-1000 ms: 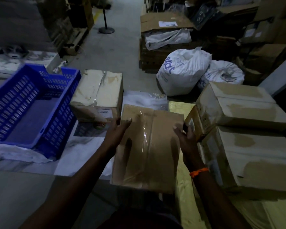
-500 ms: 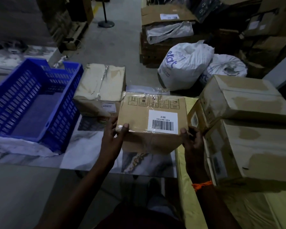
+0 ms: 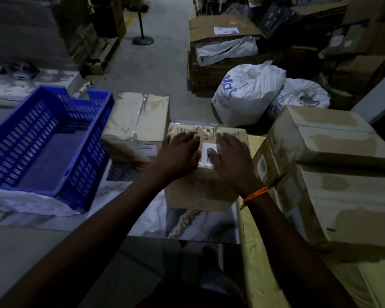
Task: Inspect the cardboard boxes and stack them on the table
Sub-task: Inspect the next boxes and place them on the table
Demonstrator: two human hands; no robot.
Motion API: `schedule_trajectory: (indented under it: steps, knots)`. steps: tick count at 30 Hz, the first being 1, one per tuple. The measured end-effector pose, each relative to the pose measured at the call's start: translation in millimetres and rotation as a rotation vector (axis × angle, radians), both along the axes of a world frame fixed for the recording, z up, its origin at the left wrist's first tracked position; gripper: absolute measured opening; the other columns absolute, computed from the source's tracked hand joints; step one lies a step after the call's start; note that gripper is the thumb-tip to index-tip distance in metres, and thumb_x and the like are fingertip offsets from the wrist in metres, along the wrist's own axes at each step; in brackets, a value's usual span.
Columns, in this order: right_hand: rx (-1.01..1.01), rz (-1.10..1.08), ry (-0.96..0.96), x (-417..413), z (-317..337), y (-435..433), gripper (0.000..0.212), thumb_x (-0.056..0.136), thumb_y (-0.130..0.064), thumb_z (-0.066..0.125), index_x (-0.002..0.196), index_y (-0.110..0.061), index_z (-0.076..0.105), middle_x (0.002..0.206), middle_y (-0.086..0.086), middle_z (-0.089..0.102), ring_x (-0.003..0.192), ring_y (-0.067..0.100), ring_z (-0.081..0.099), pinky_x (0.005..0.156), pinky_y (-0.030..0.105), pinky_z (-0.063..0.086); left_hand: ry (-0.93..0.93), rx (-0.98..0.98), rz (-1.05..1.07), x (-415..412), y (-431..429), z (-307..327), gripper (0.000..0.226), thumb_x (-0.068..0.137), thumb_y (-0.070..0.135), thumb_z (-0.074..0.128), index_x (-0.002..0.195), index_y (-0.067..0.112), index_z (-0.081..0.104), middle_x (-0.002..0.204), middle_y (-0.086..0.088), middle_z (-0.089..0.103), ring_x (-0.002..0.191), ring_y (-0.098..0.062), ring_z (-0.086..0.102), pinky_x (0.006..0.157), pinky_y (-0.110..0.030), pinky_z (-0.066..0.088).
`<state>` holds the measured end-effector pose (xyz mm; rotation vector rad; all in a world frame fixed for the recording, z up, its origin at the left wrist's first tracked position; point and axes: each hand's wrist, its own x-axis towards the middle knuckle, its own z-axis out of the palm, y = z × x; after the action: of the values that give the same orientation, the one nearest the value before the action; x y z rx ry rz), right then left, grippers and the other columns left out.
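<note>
A brown cardboard box (image 3: 200,192) with a white barcode label stands on the table (image 3: 142,218) in the middle. My left hand (image 3: 178,155) lies flat on its top at the left. My right hand (image 3: 230,160) lies flat on its top at the right, partly covering the label. Another taped box (image 3: 136,121) stands just left and behind it. Two bigger boxes are stacked at the right, an upper one (image 3: 325,134) on a lower one (image 3: 342,203), with a small box (image 3: 265,163) wedged beside them.
A blue plastic crate (image 3: 42,143) stands on the table at the left. A yellow sheet (image 3: 265,252) covers the surface at the right. On the floor beyond lie two white sacks (image 3: 247,94), a pile of cartons (image 3: 220,30) and a post stand (image 3: 142,38).
The box was held up and turned in both hands, showing first its taped face, then its label. Now it stands on the table with both palms flat on top.
</note>
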<state>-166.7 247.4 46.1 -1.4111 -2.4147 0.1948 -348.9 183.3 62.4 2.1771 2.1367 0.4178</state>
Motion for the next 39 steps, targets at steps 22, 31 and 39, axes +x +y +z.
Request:
schedule_trajectory:
  steps: [22,31,39]
  knots:
    - [0.217,0.170,0.065,41,-18,-65,0.040,0.098,-0.033,0.057,0.132,-0.014,0.066,0.137,0.009,0.063,0.129,0.025,0.056,0.108,0.049,0.043,0.002,0.183,-0.171,-3,-65,-32,0.050,0.097,0.039,0.040,0.139,0.020,0.059,0.148,-0.006,0.055,0.137,-0.027,0.050,0.111,-0.048,0.039]
    - [0.138,0.123,0.123,40,-26,-71,0.051,0.095,-0.028,0.048,0.143,-0.018,0.058,0.152,0.006,0.053,0.145,0.021,0.042,0.120,0.052,0.028,-0.100,0.299,-0.165,-3,-59,-39,0.041,0.094,0.015,0.058,0.134,0.018,0.065,0.144,-0.005,0.059,0.134,-0.029,0.054,0.108,-0.046,0.042]
    - [-0.126,-0.336,0.604,75,-76,-99,0.084,0.088,-0.009,0.078,0.158,-0.013,0.033,0.162,0.018,0.036,0.151,0.032,0.033,0.117,0.016,0.026,-0.666,0.396,0.155,-15,-103,-82,0.062,0.091,0.001,0.068,0.148,0.008,0.044,0.152,-0.009,0.043,0.137,-0.007,0.045,0.105,-0.019,0.046]
